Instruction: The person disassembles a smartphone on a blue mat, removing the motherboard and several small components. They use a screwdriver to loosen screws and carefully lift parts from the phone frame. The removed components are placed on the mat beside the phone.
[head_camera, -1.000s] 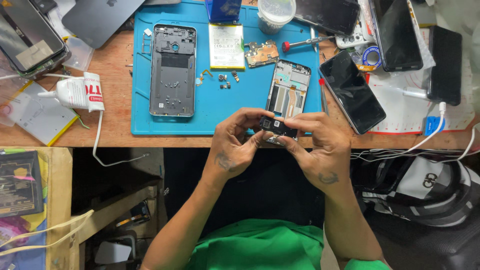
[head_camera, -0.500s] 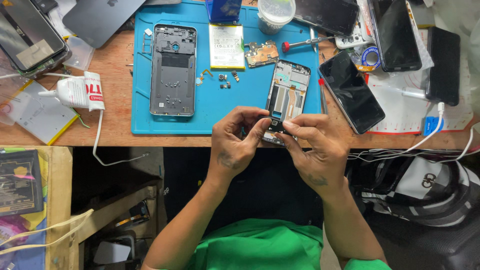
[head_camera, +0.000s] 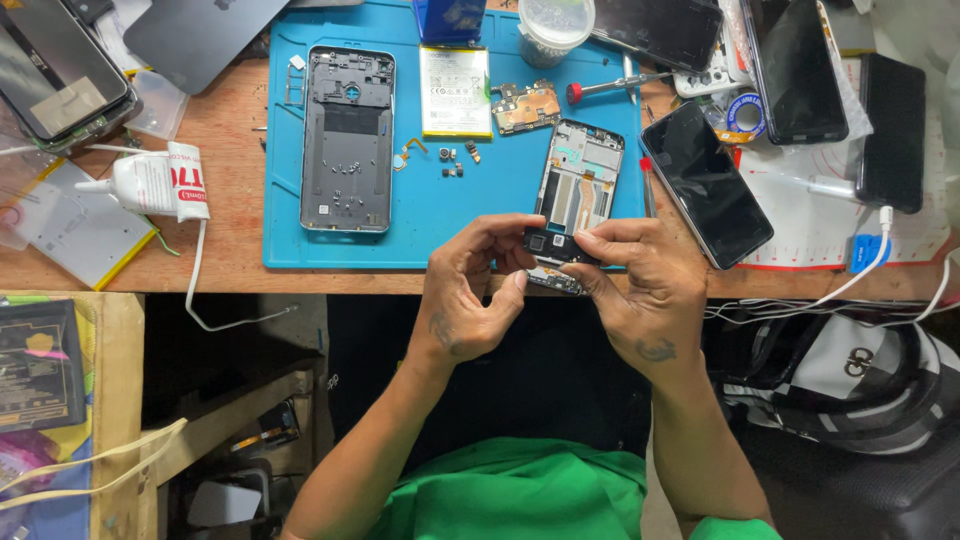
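The person is leaning over the blue mat (head_camera: 300, 250), and both hands are meeting at its near edge. The left hand (head_camera: 465, 295) and the right hand (head_camera: 640, 290) are each pinching a small dark part (head_camera: 548, 243) between thumb and fingertips, right at the bottom end of the opened phone frame (head_camera: 578, 185), which is lying flat on the mat with its lower end sticking out past the table edge. Both grips are closed on that part; whether it is already seated in the frame I cannot tell, since the fingers are covering the joint.

It is looking light and thin (a little board, I would guess), stiff but easily cracked or bent, with delicate contacts. I would judge the edges to be the safe place to hold it, as the fingertips are doing, never the flat faces.

Farther back on the mat a grey back cover (head_camera: 348, 140), a battery (head_camera: 455, 92), a circuit board (head_camera: 526, 106) and a red-handled screwdriver (head_camera: 615, 87) are lying well apart from the hands.
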